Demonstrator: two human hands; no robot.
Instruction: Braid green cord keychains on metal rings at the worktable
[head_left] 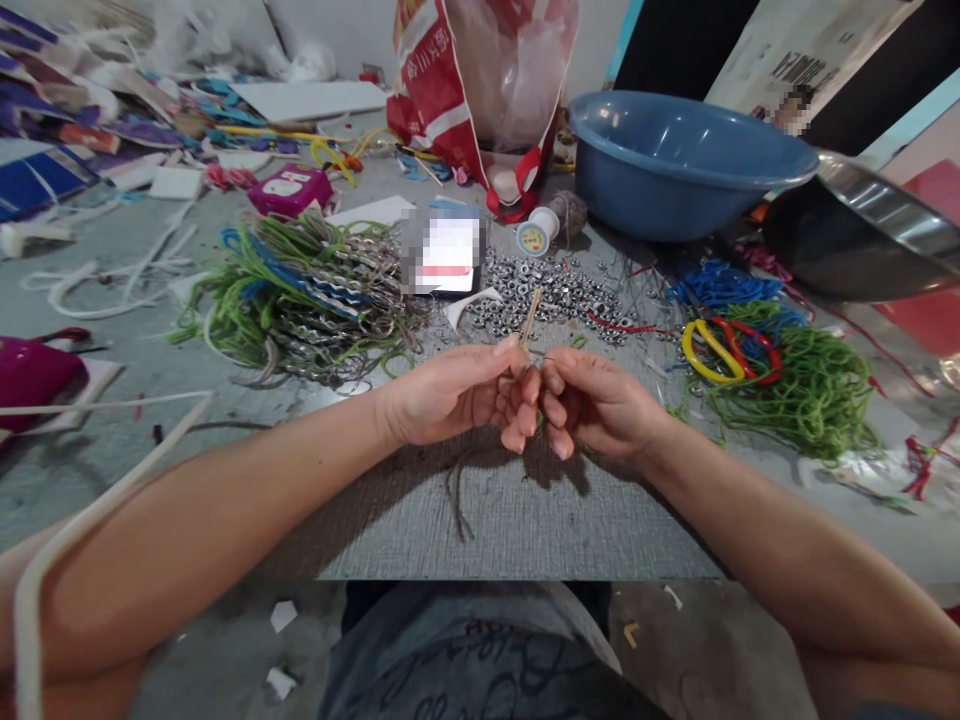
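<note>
Close together over the front of the table are my left hand [469, 390] and my right hand [604, 400]. A thin, pale wooden stick [532, 312], seemingly doubled, points up from between my left thumb and fingers. The thumb and forefinger of my right hand pinch a thin dark cord [550, 357] beside it. How cord and stick meet is hidden by my fingers. Grey cord ends [457, 495] lie on the table below my hands. Just beyond them spreads a pile of small silvery beads [555, 295], with a curled white scrap [471, 305] at its edge.
Green braided cords with silvery beads [300, 290] lie left, loose green cords [802, 385] and yellow-red handled scissors [709, 352] right. Behind are a phone [450, 250], a thread spool [536, 232], a red bag [427, 90] and a blue basin [675, 170]. A white strap [97, 515] crosses my left arm.
</note>
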